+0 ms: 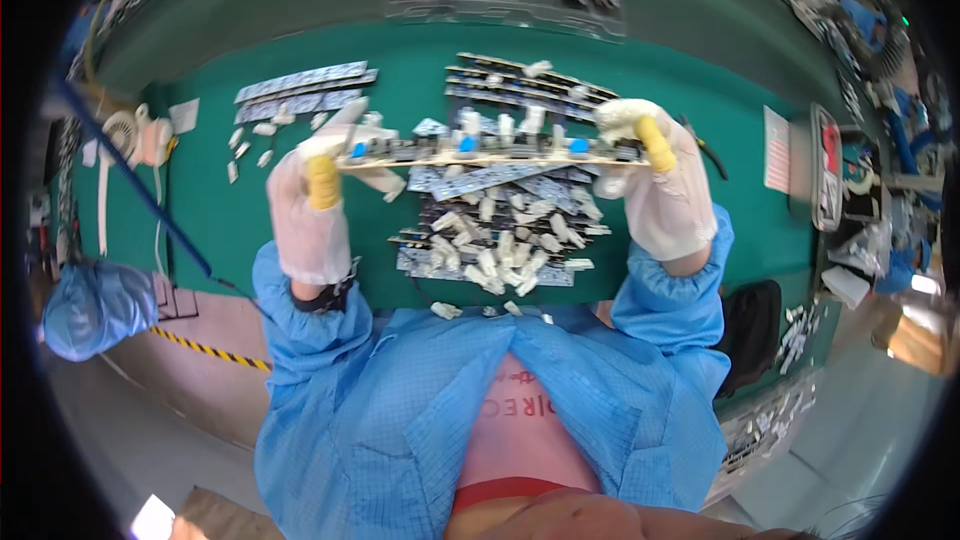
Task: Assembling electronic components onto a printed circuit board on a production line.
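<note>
A long narrow circuit board strip (490,152) with white and blue parts on it is held level above the green table (250,210). My left hand (312,202), in a white glove with a yellow thumb cot, grips its left end. My right hand (655,180), gloved the same way, grips its right end. Below the strip lies a heap of dark circuit boards and small white connectors (495,230). More stacked boards (525,90) lie just beyond the strip.
Flat board panels (305,90) and loose white parts lie at the left back. A white fan-like device (135,140) stands at the far left. Another person in a blue cap (95,305) is at the left. Trays and papers (825,165) sit on the right.
</note>
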The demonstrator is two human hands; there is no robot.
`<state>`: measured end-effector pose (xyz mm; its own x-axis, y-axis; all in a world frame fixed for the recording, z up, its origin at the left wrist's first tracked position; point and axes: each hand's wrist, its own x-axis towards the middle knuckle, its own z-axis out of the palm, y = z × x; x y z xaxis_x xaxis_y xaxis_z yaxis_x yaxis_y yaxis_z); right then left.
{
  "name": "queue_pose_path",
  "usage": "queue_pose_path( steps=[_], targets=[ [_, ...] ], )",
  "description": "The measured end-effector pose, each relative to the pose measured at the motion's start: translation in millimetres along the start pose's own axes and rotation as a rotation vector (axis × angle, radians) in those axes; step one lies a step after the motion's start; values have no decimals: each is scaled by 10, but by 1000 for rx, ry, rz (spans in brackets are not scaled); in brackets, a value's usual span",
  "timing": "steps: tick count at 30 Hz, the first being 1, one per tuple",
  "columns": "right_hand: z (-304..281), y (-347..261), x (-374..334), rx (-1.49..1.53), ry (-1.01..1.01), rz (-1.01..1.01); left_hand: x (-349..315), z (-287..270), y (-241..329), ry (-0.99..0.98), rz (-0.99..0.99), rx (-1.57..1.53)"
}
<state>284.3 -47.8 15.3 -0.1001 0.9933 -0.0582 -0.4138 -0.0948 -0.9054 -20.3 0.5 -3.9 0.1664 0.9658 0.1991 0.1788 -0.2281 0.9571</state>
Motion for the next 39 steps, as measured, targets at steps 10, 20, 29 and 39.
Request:
queue_pose_path(
  steps=[10, 20, 29, 39],
  targets=[
    [183, 69, 101, -197, 42, -215, 64, 187, -118, -115, -16, -741],
    [-701, 202, 740, -1544, 197, -448, 1325, -1352, -772, 192, -201, 440],
    [-491, 155, 632, -1233, 298, -577, 937, -858, -455, 460, 574, 897],
    [-462, 201, 586, -1377, 191, -713, 194, 13, -116, -243, 177, 269]
  ],
)
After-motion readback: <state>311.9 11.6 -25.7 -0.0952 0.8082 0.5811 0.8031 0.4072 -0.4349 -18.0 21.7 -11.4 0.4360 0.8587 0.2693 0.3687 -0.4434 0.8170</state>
